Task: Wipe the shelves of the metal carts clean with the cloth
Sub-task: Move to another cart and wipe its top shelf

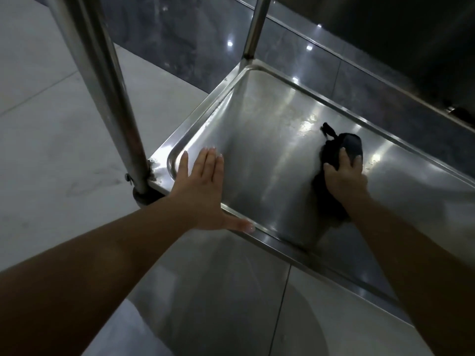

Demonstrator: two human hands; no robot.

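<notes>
1. A person leans over the lower shelf [270,140] of a metal cart, a shallow steel tray with a raised rim, both bare arms reaching down.
2. The left hand [203,186] lies flat with fingers straight and together, palm near the shelf's near left corner, thumb along the front rim, holding nothing.
3. The right hand [344,178] curls its fingers around a dark cloth [344,147], bunched against the shelf surface toward the right.
4. An upright post [113,104] rises at the left corner, above a pale tiled floor [51,124].
</notes>
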